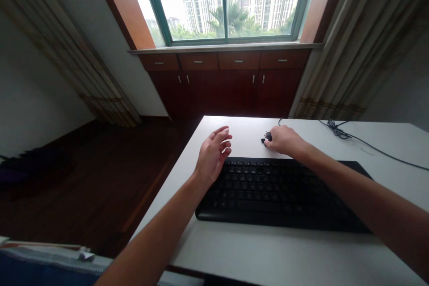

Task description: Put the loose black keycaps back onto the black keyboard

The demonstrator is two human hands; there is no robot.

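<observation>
A black keyboard (254,192) lies on the white table (244,246). Over its far left corner is my left hand (214,152), palm turned inward, fingers loosely curved and apart, holding nothing. Beyond the keyboard's far edge, my right hand (284,140) is closed on a black cable bundle (267,136). Dark ends of the bundle stick out at the fingertips, one of which looks like a small plug; the rest is hidden in the hand. A thin black loop shows just behind the knuckles. My right forearm crosses above the keyboard's right part.
A coiled black cable (338,130) lies at the table's far right and trails to the right edge. Wooden cabinets (231,89) stand beyond the table under a window (224,4). Curtains (348,49) hang at both sides. Blue fabric (40,272) is at the lower left.
</observation>
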